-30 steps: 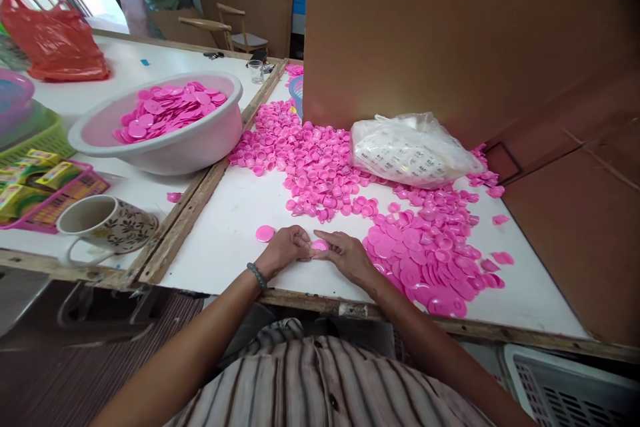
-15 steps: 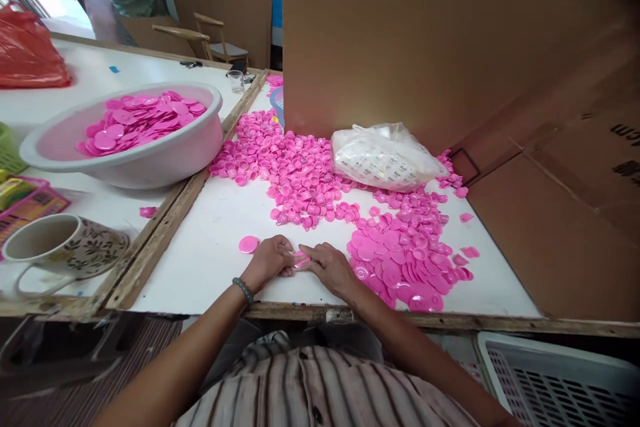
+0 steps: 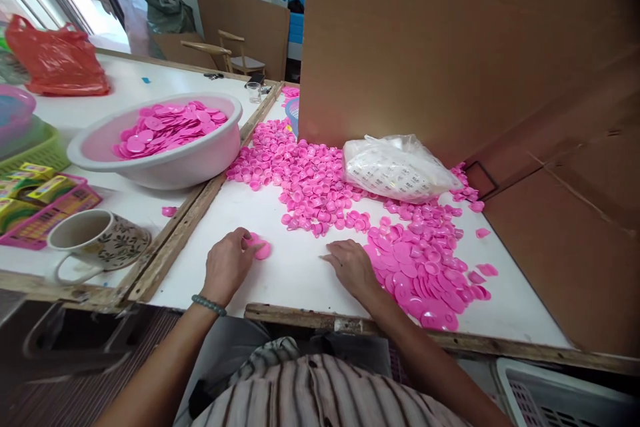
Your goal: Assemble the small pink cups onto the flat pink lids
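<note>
A round pink plastic disc (image 3: 261, 246) is at the fingers of my left hand (image 3: 227, 267), low over the white tabletop. The thumb and fingers close on its left edge, and partly hide it. My right hand (image 3: 353, 270) has its fingers stretched out over the table, with nothing visible in them. Just to its right spreads a heap of flat pink discs (image 3: 400, 260). Beyond both hands lies a broad scatter of small pink cup-shaped pieces (image 3: 317, 180).
A clear plastic bag of white printed items (image 3: 400, 167) rests on the pink pieces against a tall cardboard sheet (image 3: 400, 47). To the left, past a wooden edge strip (image 3: 185, 230), stand a basin (image 3: 190, 170) of pink discs, a patterned mug (image 3: 123, 243) and a pink basket (image 3: 30, 233).
My hands, earlier together over a small pink piece, have moved apart. The left has gone left to the disc on the table; the right has opened. The view has shifted somewhat.
</note>
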`<state>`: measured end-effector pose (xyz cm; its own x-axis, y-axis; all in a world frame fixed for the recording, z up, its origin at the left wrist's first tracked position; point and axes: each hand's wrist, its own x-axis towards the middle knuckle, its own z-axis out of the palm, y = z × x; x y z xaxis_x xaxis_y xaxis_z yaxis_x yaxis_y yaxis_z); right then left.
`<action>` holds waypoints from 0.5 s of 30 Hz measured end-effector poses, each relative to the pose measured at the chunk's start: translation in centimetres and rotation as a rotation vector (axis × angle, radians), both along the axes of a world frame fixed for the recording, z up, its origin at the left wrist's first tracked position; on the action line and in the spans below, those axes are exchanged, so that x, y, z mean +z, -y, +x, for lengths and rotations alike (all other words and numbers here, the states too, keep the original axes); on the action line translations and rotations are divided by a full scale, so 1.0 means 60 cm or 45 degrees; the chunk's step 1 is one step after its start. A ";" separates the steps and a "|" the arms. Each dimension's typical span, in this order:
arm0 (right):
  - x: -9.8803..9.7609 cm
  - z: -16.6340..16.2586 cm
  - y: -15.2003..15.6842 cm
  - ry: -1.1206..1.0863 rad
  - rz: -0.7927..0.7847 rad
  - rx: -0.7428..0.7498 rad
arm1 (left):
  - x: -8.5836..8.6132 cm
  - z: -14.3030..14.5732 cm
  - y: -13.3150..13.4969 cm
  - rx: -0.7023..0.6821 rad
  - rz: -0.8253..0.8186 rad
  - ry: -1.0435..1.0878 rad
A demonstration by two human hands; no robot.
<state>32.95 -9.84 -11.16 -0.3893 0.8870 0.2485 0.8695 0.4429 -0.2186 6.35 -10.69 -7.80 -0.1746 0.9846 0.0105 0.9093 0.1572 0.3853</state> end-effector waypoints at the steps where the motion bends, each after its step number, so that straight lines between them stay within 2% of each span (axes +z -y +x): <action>1: 0.003 -0.011 -0.009 -0.055 0.019 0.039 | -0.001 0.002 0.002 0.002 0.053 -0.007; 4: 0.015 -0.025 -0.047 -0.061 0.036 0.132 | -0.001 0.021 0.007 -0.039 0.192 0.044; 9: 0.018 -0.011 -0.101 -0.007 -0.131 0.174 | -0.012 0.088 -0.001 -0.437 0.092 0.259; 12: 0.012 -0.001 -0.093 -0.150 -0.167 0.106 | -0.030 0.124 -0.014 -0.580 0.002 0.299; 15: 0.009 0.004 -0.061 -0.364 -0.157 0.051 | -0.051 0.142 -0.024 -0.650 -0.043 0.375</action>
